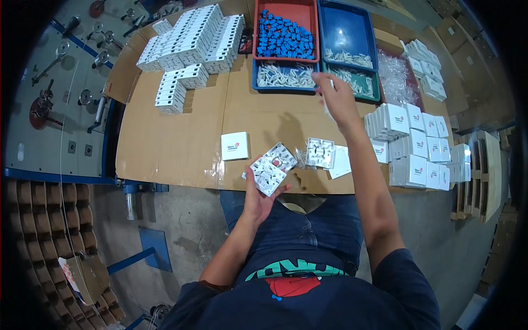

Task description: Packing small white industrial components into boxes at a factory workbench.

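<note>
My left hand grips a white square plastic cover by its edge, moulded inner side up, near the front edge of the table. Just beyond it, a second cover shows partly behind the first; I cannot tell whether it is also held. My right hand is stretched out over the parts trays, fingers curled together by the blue tray of small white plastic pieces. What those fingers hold, if anything, is too small to make out. Another cover lies inner side up between my arms.
A closed white box-like cover lies left of my hand. Stacked white units fill the far left; stacked printed covers stand right. Beyond are a red tray of blue parts, a blue tray, a green tray and clear bags.
</note>
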### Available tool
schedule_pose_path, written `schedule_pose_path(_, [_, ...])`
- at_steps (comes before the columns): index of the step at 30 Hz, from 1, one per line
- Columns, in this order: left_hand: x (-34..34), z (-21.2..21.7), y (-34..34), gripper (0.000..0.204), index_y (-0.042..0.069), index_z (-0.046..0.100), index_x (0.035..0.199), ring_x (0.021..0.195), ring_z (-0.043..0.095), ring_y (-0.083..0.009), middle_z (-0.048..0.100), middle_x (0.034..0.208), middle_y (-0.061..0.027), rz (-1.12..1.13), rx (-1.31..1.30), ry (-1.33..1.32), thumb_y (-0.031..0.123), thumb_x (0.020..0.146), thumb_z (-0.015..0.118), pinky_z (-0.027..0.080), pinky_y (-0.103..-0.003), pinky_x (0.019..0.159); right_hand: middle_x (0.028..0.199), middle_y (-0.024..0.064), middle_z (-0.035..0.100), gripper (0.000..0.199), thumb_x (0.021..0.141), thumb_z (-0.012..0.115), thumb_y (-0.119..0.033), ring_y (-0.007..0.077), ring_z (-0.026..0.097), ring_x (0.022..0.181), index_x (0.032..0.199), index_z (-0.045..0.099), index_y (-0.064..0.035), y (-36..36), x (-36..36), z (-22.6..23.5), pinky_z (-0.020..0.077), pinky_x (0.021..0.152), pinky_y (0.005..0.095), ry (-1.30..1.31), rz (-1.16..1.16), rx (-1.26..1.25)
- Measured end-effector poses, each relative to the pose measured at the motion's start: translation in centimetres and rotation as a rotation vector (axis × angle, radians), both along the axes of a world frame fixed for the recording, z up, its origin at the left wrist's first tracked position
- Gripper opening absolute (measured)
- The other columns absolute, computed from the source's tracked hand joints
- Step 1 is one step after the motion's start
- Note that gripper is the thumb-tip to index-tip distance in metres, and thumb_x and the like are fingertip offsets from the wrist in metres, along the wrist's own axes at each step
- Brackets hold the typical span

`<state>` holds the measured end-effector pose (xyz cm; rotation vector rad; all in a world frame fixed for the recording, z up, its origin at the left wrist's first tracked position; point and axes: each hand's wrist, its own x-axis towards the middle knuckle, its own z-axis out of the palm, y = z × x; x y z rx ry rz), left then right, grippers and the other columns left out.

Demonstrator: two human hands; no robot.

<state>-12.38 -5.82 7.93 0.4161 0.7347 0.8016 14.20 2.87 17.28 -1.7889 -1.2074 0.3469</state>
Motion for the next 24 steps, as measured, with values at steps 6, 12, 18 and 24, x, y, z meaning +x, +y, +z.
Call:
schedule_pose_path(6, [1.0,0.6,0.6,0.075,0.019,0.037,0.156,0.127,0.057,-0.0306,0.054,0.144,-0.0146,0.022,-0.119,-0.269,0.069,0.102,0.021,0.051,-0.056,0.099,0.118,0.0106,0.065,0.05,0.107,0.045,-0.04,0.0164,0.065,0.1,0.137,0.055,-0.0018,-5.9,-3.8,-5.3,0.0577,0.081,0.0325,1.122,0.299,-0.382])
schedule_pose_path(12, [3.3,0.3,0.8,0.075,0.011,0.03,0.157,0.121,0.058,-0.0272,0.055,0.137,-0.0146,0.154,0.506,0.04,0.048,0.094,0.048,0.048,-0.046,0.103,0.106,0.007,0.069,0.045,0.103,0.059,-0.043,0.0154,0.069,0.091,0.126,0.062,-0.0038,-11.4,-8.0,-5.6,0.0546,0.075,0.0268,1.211,0.166,-0.37])
schedule_pose_path(18, [4.4,-0.1,-0.4,0.086,0.001,0.028,0.155,0.129,0.048,-0.0256,0.049,0.137,-0.0147,0.096,0.739,0.266,0.054,0.09,0.05,0.036,-0.039,0.111,0.109,0.0082,0.069,0.05,0.099,0.069,-0.032,0.0125,0.065,0.095,0.134,0.057,0.0018,-13.1,-11.6,-5.8,0.0534,0.077,0.0274,0.974,0.105,-0.144])
schedule_pose_path(24, [4.0,-1.2,-1.2,0.085,-0.001,0.029,0.152,0.135,0.043,-0.0289,0.045,0.143,-0.0178,0.074,0.896,0.268,0.055,0.091,0.047,0.031,-0.043,0.116,0.104,0.0076,0.069,0.049,0.099,0.07,-0.031,0.0112,0.063,0.093,0.13,0.061,0.0048,-13.6,-12.2,-5.6,0.051,0.078,0.0262,0.969,0.132,-0.173])
